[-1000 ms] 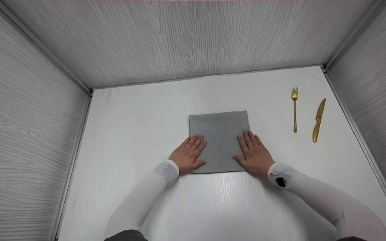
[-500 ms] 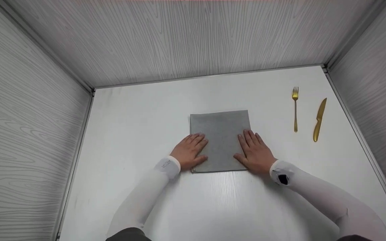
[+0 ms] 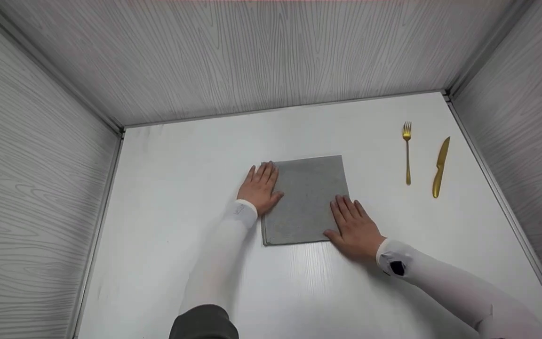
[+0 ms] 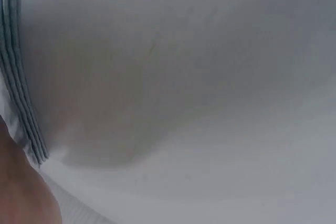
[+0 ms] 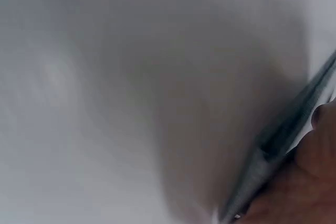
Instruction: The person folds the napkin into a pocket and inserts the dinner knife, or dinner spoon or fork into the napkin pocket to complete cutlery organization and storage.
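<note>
A grey folded cloth napkin [image 3: 308,202] lies flat and roughly square on the white table. My left hand [image 3: 259,188] rests with straight fingers on its far left part, fingertips right at the far edge. At the near right corner, my right hand [image 3: 355,233] lies flat, with fingers and thumb over the cloth. Several stacked layers of the napkin [image 4: 16,72] show along its edge in the left wrist view, beside part of the hand. In the right wrist view, a blurred edge of the napkin [image 5: 289,124] runs alongside the hand [image 5: 304,182].
To the right on the table [image 3: 181,263] lie a gold fork [image 3: 407,150] and, beyond it, a gold knife [image 3: 441,167]. Grey wood-grain panels [image 3: 271,56] enclose the back and both sides.
My left hand has moved away from me along the napkin's left side, from its near half to the far corner. The right hand has slid slightly nearer. The napkin stays in place.
</note>
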The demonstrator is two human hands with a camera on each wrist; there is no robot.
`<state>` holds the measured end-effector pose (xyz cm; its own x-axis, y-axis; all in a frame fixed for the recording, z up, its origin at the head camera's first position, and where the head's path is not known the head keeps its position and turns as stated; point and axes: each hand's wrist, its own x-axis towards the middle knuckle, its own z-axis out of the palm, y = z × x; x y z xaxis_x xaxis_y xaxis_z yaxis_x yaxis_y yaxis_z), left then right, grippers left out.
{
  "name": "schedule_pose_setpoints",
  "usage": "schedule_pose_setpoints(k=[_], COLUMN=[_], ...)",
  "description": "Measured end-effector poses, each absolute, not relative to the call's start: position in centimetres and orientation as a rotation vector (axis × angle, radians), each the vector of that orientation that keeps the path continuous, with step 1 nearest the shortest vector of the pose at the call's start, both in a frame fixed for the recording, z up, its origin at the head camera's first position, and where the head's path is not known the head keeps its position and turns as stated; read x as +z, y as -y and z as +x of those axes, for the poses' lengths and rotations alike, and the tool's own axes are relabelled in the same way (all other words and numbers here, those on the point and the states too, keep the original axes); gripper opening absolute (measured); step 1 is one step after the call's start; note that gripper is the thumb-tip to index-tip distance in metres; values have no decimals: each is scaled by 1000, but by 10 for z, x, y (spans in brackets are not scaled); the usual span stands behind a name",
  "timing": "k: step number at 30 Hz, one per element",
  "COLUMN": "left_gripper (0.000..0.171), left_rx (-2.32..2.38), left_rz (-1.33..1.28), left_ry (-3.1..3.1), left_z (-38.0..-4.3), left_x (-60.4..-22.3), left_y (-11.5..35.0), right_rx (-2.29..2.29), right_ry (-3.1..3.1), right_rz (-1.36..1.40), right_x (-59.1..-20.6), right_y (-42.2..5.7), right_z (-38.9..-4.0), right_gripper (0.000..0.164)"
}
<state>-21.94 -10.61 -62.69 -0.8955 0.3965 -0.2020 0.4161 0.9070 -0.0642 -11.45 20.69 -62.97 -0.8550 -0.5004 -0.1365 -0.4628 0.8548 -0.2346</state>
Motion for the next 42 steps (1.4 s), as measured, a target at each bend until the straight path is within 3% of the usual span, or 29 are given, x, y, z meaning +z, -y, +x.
schedule_pose_setpoints(k=[5, 12, 19, 32, 42], left_gripper=[83, 85, 76, 65, 60], left_rx=[-190, -149, -90, -83, -72], left_rz=[559, 631, 598, 571, 613], left_ry=[-2827, -2878, -2904, -2958, -3009], left_z=[-225, -230, -232, -222, -184], left_x=[-626, -626, -622, -618, -613], left_y=[109, 109, 115, 132, 145], right_rx=[-300, -144, -120, 20, -8], right_ry=[-2844, -2852, -2824, -3028, -3068], right_rz=[-749, -752, -747, -949, -788], right_x=[-626, -592, -581, -589, -593], right_y=[-205, -197, -194, -219, -226], right_z=[-112, -91, -79, -107, -145], right_gripper=[81, 86, 83, 53, 48])
